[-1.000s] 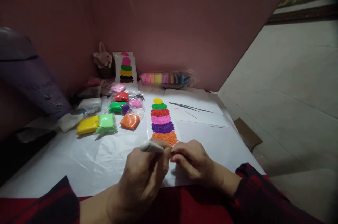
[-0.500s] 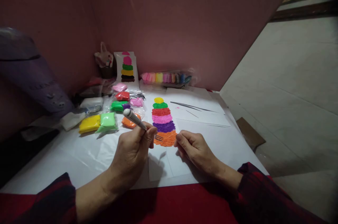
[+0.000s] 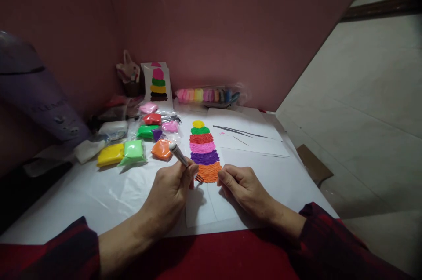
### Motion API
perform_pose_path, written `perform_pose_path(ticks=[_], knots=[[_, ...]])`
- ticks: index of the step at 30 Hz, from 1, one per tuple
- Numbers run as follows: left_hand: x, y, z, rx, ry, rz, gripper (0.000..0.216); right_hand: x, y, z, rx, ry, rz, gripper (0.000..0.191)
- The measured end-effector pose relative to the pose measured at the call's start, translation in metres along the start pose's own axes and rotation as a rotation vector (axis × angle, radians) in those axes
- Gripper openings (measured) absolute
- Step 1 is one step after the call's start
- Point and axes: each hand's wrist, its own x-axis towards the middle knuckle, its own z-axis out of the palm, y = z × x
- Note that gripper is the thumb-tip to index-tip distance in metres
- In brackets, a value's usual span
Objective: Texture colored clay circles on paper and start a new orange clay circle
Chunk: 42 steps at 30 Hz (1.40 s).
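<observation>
My left hand [image 3: 176,187] is closed around a fork [image 3: 178,153] with a pale patterned handle. Its tines are at the lower left edge of an orange clay band [image 3: 211,172]; whether they touch it I cannot tell. That band is the lowest of a stack of textured clay bands on a sheet of paper [image 3: 203,209]. Above it lie purple [image 3: 205,157], pink [image 3: 202,147], red [image 3: 201,138], green [image 3: 200,131] and yellow [image 3: 198,124] pieces. At the orange band's right edge my right hand [image 3: 245,187] is closed, its fingertips pressed together; anything between them is hidden.
Bagged clay, including yellow [image 3: 110,154], light green [image 3: 132,151] and orange [image 3: 161,149] packs, lies left of the stack. Dark slim tools [image 3: 235,130] rest on paper at right. Behind are a propped picture [image 3: 158,82] and a clay pack [image 3: 207,95]. A purple bottle [image 3: 49,95] stands left.
The fork has shifted slightly; its handle end is farther right and lower, and its tines have moved down from the orange band's surface to its lower left edge. My right hand has hardly moved.
</observation>
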Motion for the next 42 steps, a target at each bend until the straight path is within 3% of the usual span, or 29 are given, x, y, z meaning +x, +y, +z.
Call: perform_pose_path(ticks=[19, 42], knots=[[0.0041, 0.0010, 0.0043, -0.011, 0.006, -0.091, 0.032, 0.0003, -0.0015, -0.0015, -0.101, -0.003, -0.057, 0.036], [0.0039, 0.0007, -0.0006, 0.018, 0.057, -0.061, 0.031, 0.0001, -0.0017, -0.0034, -0.142, -0.027, -0.073, 0.035]])
